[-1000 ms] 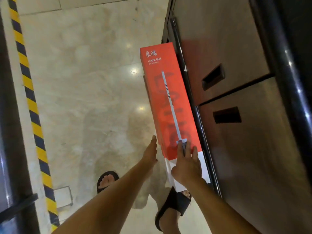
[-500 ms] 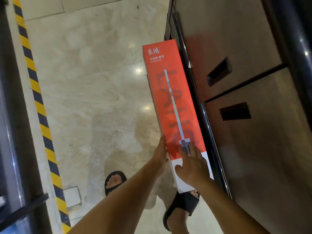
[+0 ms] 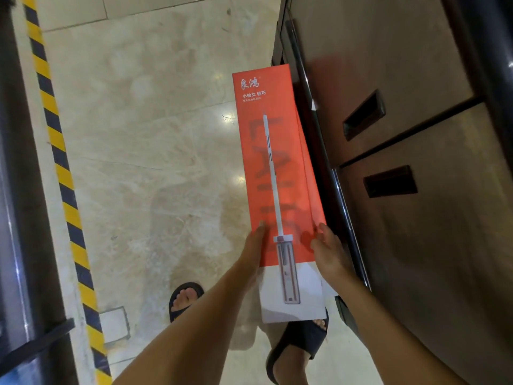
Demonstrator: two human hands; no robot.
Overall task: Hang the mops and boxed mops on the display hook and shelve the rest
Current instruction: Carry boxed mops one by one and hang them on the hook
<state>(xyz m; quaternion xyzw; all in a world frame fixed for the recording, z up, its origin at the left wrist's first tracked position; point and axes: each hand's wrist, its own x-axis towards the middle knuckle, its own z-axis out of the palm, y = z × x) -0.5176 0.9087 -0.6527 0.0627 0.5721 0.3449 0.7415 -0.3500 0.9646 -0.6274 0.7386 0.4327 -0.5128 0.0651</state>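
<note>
A long boxed mop (image 3: 280, 151), red with a white near end and a printed picture of a mop, lies lengthwise in front of me beside the dark cabinet. My left hand (image 3: 254, 245) holds its left edge near the white end, thumb on the red face, with the other fingers hidden under the box. On the opposite edge my right hand (image 3: 329, 252) grips at the same height, fingers wrapped over the side. The box's white end hangs above my right foot. No display hook or shelf is in view.
A dark brown cabinet (image 3: 416, 218) with two recessed handles fills the right side, close to the box. Glossy marble floor (image 3: 152, 134) spreads to the left. A yellow-and-black striped strip (image 3: 63, 173) and a dark frame (image 3: 16, 190) run along the far left. My sandalled feet stand below.
My right hand slid off the box's front face to its right edge. My left hand closed in on the left edge, and the box now sits between both hands, nearer to me.
</note>
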